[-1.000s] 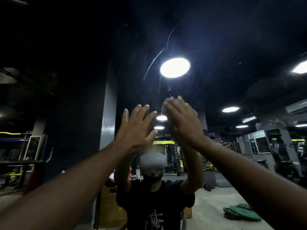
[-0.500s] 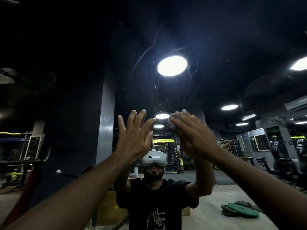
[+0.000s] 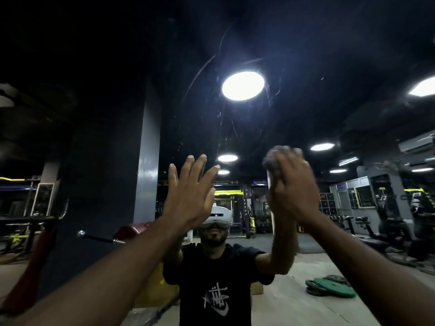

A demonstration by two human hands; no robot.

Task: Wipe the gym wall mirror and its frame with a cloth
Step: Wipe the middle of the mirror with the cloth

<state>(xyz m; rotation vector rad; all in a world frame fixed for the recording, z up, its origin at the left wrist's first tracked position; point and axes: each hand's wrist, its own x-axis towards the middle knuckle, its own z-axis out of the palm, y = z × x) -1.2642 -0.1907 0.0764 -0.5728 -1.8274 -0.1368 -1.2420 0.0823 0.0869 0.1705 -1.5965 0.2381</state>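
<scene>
As my right hand [image 3: 292,184] grips a grey bunched cloth [image 3: 274,154], my flat left hand [image 3: 190,196] may smudge the big glass wall mirror [image 3: 329,38].

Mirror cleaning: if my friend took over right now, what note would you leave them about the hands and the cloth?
Left hand: open, fingers spread, flat toward the mirror, holding nothing.
Right hand: holds the bunched cloth against the glass; it is blurred by motion.
Done: cannot tell how much has been wiped.
Left: curved streaks show around the reflected ceiling light, above both hands, so that is probably the next place to wipe. The frame cannot be made out in this view, so check it too.
</scene>
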